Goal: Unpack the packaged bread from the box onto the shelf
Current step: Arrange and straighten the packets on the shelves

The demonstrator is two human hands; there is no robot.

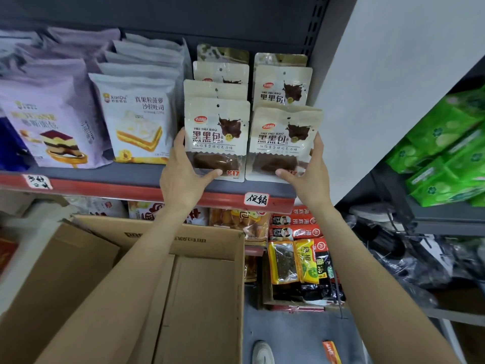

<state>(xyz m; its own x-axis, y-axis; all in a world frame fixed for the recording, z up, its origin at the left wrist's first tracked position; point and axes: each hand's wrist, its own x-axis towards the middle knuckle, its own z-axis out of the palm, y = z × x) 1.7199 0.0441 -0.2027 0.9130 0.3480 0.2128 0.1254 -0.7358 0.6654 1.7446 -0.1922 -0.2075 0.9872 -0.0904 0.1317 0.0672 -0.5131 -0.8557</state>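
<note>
**A:** In the head view, where does the bread stand?

**B:** Centre of the frame, on the grey shelf (147, 177). The left hand (183, 172) holds the front left pouch (216, 137) by its outer edge, thumb across the bottom front and fingers curled behind. The right hand (307, 174) mirrors it on the front right pouch (284, 143). Both grips are partly closed around the pouch sides, not tight fists.

**A:** And the rows behind?

**B:** More of the same beige pouches (283, 85) stand stacked toward the upper centre. The cardboard box (210, 285) sits at lower centre; from here its inside looks bare, though the arms hide part of it.

**A:** How should the step be finished?

**B:** I'd say press both pouches back until they lean on the rows behind, bottoms flat on the shelf. The right one tilts slightly and overhangs the red price rail (131, 191), so square it first. Keep the left one clear of the white pineapple toast bags (136, 119) just beside it, then release gently so neither tips forward.
</note>
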